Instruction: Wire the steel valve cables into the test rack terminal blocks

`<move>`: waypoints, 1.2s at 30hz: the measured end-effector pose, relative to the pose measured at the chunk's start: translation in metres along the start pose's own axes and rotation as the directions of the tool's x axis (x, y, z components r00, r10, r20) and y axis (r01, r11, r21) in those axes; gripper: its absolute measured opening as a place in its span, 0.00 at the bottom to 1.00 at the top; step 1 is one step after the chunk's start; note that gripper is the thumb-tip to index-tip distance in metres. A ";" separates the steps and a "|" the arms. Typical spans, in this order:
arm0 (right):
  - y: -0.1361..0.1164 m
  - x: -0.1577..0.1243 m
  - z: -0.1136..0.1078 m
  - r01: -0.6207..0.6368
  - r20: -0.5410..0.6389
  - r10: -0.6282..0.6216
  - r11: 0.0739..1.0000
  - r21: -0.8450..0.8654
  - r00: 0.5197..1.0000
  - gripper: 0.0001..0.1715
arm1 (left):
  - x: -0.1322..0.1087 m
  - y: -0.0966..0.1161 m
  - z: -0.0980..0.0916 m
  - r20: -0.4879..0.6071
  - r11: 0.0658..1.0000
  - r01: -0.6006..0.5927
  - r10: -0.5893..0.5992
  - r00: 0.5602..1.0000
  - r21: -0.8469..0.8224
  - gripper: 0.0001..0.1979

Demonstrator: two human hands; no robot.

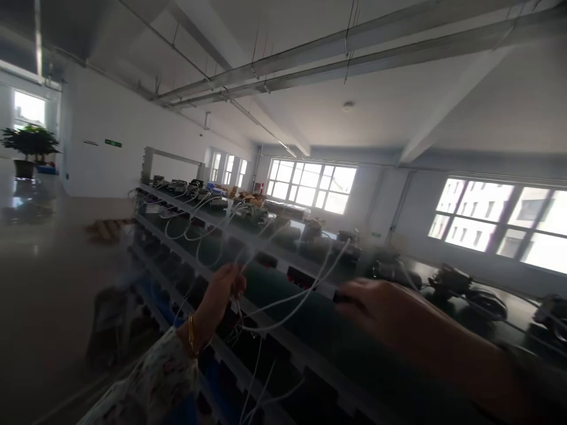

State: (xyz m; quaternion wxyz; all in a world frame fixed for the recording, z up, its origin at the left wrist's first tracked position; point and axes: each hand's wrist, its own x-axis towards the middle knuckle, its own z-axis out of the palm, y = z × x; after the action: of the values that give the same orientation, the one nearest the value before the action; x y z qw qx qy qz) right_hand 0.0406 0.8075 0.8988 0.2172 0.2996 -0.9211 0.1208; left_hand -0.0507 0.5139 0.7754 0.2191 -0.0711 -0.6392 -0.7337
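Observation:
My left hand (228, 282) is closed, its fingers pinched round a thin white cable (239, 307) in front of the rack. Loops of that cable and others hang below and beside it. To the right, my right hand (376, 301) reaches to the rack's metal edge, blurred by motion. Its fingers are bent together at a small dark piece (341, 297) that I cannot make out. Between the hands, two white cords (305, 295) droop from a motor-like unit (349, 237) on the top shelf. A red-and-black socket strip (302, 277) sits under that edge.
A long multi-tier rack (279, 254) runs away to the back left, with several metal units and hanging cords along it. More dark machine parts (456, 289) stand on the right. A shiny floor (66, 265) and a potted plant (27, 150) are at the left.

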 end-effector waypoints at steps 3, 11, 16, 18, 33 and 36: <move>-0.050 0.086 0.038 0.082 -0.139 -0.127 0.953 -0.291 0.982 0.11 | 0.003 -0.004 -0.002 -0.020 1.000 0.004 -0.004 1.000 0.003 0.18; -0.035 0.131 0.102 0.536 0.138 -0.520 0.798 -0.274 0.843 0.07 | 0.001 0.006 -0.077 -0.043 0.903 0.166 -0.199 0.979 -0.396 0.16; -0.030 0.110 0.083 0.457 -0.038 -0.472 0.868 -0.192 0.881 0.10 | -0.043 0.013 -0.108 0.144 0.852 0.402 -0.375 0.916 -0.336 0.14; -0.060 0.102 0.088 0.461 -0.105 -0.481 0.872 -0.165 0.871 0.15 | -0.064 0.009 -0.101 0.064 0.933 0.350 -0.345 0.936 -0.086 0.13; -0.133 0.086 0.131 0.210 -0.020 -0.243 0.788 0.578 0.970 0.08 | -0.108 0.069 -0.085 -0.279 0.997 -0.081 0.072 0.958 -0.019 0.15; -0.137 0.087 0.131 0.132 -0.058 -0.126 0.727 0.673 0.990 0.10 | -0.109 0.066 -0.072 -0.308 0.912 -0.033 -0.104 0.946 -0.409 0.22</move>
State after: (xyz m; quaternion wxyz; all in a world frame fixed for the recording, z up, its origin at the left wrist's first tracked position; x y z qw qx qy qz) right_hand 0.0169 0.6093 0.8373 0.1054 0.4208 -0.7905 0.4325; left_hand 0.0862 0.4636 0.7808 0.2877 0.0176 -0.4281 -0.8566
